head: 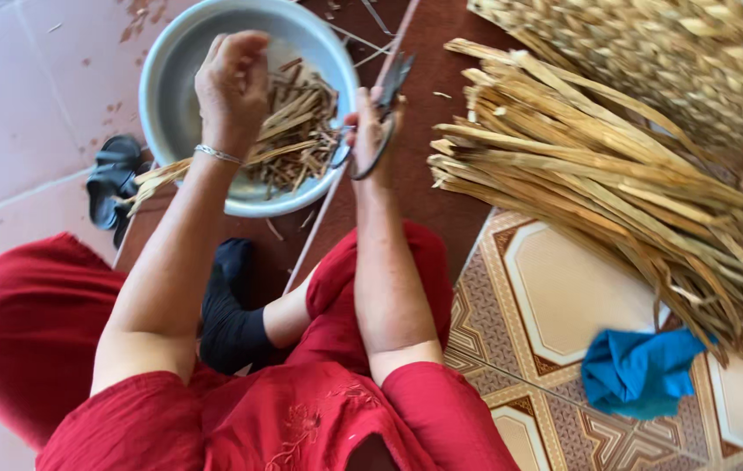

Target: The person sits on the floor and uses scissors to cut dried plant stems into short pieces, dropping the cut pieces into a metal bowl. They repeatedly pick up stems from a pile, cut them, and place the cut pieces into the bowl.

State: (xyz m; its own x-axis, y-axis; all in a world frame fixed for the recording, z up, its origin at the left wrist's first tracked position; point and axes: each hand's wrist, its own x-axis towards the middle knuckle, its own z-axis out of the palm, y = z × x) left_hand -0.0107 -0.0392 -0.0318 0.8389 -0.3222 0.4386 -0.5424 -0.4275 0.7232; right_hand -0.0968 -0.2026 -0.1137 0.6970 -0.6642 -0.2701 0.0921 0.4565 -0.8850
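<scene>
A large sheaf of dried straw-coloured stalks (616, 183) is spread across the right of the view, its cut ends pointing toward a grey metal basin (181, 52) at the top left. The basin is seen resting partly on a dark red mat (428, 205) and partly on pale floor tiles (14, 105), and short cut pieces of stalk (302, 131) are heaped inside it.

The left hand (234, 83) is held over the basin with its fingers bunched downward; a few loose strands (158, 179) are seen hanging past the wrist over the basin's rim, but whether they are pinched cannot be told. The right hand (371, 131) is closed around a pair of dark scissors (385, 109), with fingers threaded through the loops and the blades pointing up and away, just beside the basin's right rim.

The stalks are judged to be light, dry and fairly stiff, likely to split or crumble if bent sharply, so they would best be taken in a small bunch near the cut ends. The pieces in the basin would be light and easily scattered.

Room is tight between the basin and the sheaf, where the scissors are held. More open floor is offered by the patterned tiles (563, 288) below the sheaf, where a blue cloth (637, 371) lies. A dark sandal (114, 179) lies just left of the basin.
</scene>
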